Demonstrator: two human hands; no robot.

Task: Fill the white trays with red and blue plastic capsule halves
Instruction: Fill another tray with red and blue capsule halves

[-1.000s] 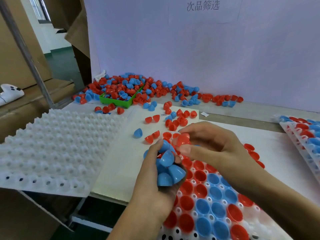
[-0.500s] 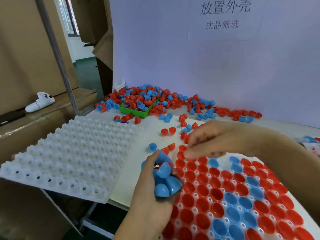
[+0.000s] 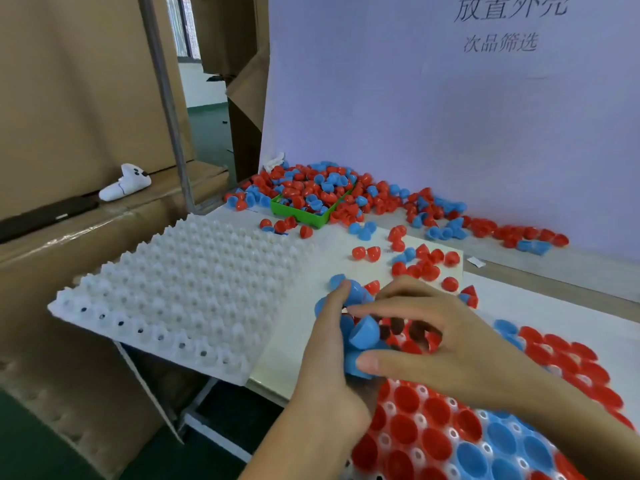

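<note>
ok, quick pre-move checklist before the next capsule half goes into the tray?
1. Stock in hand: left hand grips a bunch of blue plastic capsule halves: ok.
2. Right hand reaching that bunch, fingers touching it: ok.
3. One half singled out: cannot tell.
4. Free socket in the part-filled white plastic tray: cannot tell, hands cover that part.
5. Spare empty white tray at left: ok.
6. Supply in green bin: ok.
</note>
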